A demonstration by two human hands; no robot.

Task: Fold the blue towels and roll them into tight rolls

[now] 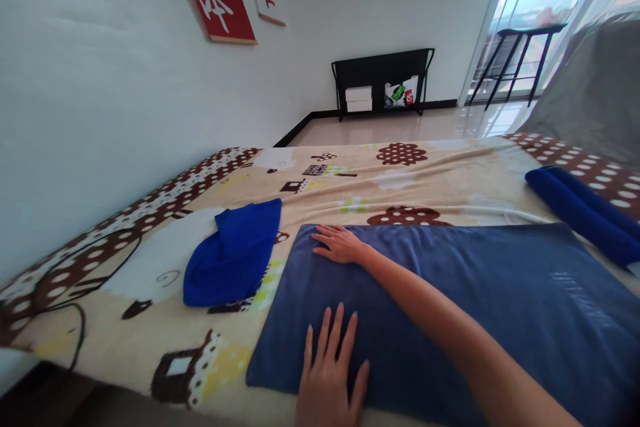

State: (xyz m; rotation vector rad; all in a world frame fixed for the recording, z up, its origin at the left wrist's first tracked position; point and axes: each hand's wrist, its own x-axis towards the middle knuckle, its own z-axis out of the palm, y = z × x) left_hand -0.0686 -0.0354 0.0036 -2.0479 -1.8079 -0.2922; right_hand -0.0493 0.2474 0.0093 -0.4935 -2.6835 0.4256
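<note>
A slate-blue towel [450,293] with faint lettering lies spread flat on a patterned blanket. My right hand [337,243] rests palm down near its far left corner, fingers spread and pointing left. Closer to me, my left hand [327,380] is flat with fingers apart, on or just over the towel's near left part. Neither hand grips anything. Left of the towel, a bright blue cloth [233,257] lies loosely folded. Another blue cloth [585,213], long and folded or rolled, lies beyond the towel's right end.
The blanket [165,253] covers a bed beside a white wall. A thin black cable [83,327] curves over its left edge. Past the bed stand a low black rack [383,80], a black stool [525,57] by the window, and a grey covered object [595,80].
</note>
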